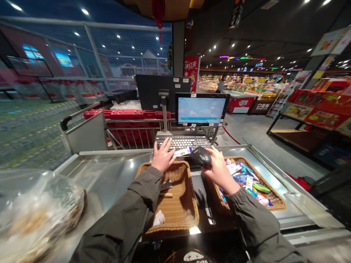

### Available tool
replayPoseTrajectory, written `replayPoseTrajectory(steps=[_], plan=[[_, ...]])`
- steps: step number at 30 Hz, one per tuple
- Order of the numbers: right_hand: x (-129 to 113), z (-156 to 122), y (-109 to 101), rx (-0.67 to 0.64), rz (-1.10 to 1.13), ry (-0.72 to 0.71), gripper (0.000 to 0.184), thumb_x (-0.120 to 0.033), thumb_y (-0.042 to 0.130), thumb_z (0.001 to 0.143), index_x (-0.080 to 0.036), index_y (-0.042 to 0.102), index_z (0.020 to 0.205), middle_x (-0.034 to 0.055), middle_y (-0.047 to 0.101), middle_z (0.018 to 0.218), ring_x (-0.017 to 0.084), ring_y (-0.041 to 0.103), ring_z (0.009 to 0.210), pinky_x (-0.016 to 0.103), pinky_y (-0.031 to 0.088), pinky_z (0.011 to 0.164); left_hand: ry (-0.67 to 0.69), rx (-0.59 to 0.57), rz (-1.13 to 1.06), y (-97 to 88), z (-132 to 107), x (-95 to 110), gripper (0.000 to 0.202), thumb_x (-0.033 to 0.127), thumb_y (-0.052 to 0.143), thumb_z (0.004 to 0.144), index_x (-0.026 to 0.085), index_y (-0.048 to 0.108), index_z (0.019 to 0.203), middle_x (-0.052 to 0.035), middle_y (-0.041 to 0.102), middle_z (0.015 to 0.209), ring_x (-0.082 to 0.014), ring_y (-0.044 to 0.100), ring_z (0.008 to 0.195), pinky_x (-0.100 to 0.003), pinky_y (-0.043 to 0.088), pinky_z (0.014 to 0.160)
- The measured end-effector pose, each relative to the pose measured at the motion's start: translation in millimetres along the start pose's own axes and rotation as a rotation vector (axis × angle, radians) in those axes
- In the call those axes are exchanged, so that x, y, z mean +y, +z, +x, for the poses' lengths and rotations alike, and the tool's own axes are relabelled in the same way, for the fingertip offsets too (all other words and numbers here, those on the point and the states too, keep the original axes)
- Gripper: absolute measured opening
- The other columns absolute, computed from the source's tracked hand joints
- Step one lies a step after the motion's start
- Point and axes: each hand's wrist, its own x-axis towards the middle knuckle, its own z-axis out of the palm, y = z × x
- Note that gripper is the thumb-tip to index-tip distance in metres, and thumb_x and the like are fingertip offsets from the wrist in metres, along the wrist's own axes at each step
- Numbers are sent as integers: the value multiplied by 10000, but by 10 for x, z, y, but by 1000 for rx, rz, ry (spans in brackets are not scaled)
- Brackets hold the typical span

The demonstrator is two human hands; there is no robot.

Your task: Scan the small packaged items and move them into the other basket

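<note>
My left hand point(162, 156) is over the near left part of the black keyboard point(192, 141), its outer fingers stretched onto the keys. Between its thumb and forefinger sticks out a slim white packet point(182, 152) with a purple end; the exact kind cannot be made out. A black handheld barcode scanner point(201, 156) is in my right hand point(218, 168), fingers wrapped round it, its head close to the packet. Below my left hand stands a wicker basket point(193, 204) with a few small items in it. A second wicker basket point(279, 204), beneath my right forearm, holds several colourful packaged goods.
Behind the keyboard stand a lit monitor point(201, 109) and a dark screen back point(152, 91). Clear plastic bags point(41, 212) lie on the metal counter point(109, 168) at left. A metal trolley point(128, 133) is beyond. Boxed goods point(323, 109) fill a stand at right.
</note>
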Motion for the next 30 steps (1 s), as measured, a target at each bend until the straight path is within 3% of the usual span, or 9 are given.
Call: replayPoseTrajectory(steps=[8,16,25,30], plan=[[-83,39,231,-28,25,-33,463,-198,582,723,-190,614,1185,151,515,1389,400,272,1442,709,217,1112,-1,-188,-11,64,-508,-57,244,332,645,851,243,713,1068,-152,306,1577,-350,284,1455,-716,103,1127],[-153,47,349,-44,47,-34,457,-187,574,725,-189,614,1180,148,524,1375,409,284,1435,708,235,1106,46,-547,-43,386,-937,-100,153,369,740,765,220,750,800,-141,361,1555,-353,267,1458,-693,74,1138],[-137,90,372,-19,37,-37,473,-203,569,742,-180,595,1214,151,525,1377,402,293,1432,683,235,1119,77,-885,-70,660,-1269,-118,307,348,822,622,261,768,911,-129,427,1520,-361,289,1448,-686,33,1136],[-58,89,290,11,37,-15,469,-228,579,745,-191,583,1213,148,526,1376,397,290,1434,676,257,1113,91,-936,-71,637,-1250,-69,401,405,812,624,238,757,985,-166,415,1520,-369,285,1450,-680,44,1139]])
